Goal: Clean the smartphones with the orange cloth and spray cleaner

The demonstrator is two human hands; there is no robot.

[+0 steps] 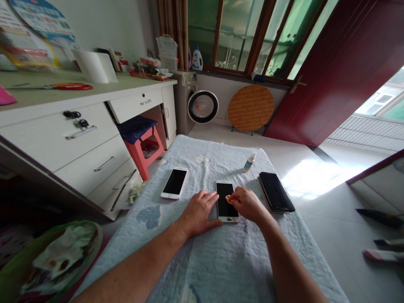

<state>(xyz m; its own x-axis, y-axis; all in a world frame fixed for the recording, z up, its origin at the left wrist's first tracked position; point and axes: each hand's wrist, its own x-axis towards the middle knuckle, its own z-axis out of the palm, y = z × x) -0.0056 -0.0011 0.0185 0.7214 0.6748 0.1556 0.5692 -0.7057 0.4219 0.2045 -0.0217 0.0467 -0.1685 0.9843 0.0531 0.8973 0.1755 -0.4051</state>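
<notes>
A white-framed smartphone (223,209) lies face up on the cloth-covered table between my hands. My left hand (198,212) rests flat along its left edge, fingers stretched out and the thumb near its lower corner. Pinched in my right hand (248,203) is a small orange cloth (228,199), pressed on the phone's dark screen. Left of my hands lies a second white smartphone (174,184), face up. To the right, a dark smartphone (276,192) sits on top of a stack. A small spray bottle (249,162) stands upright behind it.
A pale blue cloth (208,151) covers the table. On the left are a white desk (85,145), a red stool (148,147) and a bin (97,235) holding waste. A washing machine (184,101) with its door open, a round wooden tabletop (251,107) and a red door (325,75) stand beyond.
</notes>
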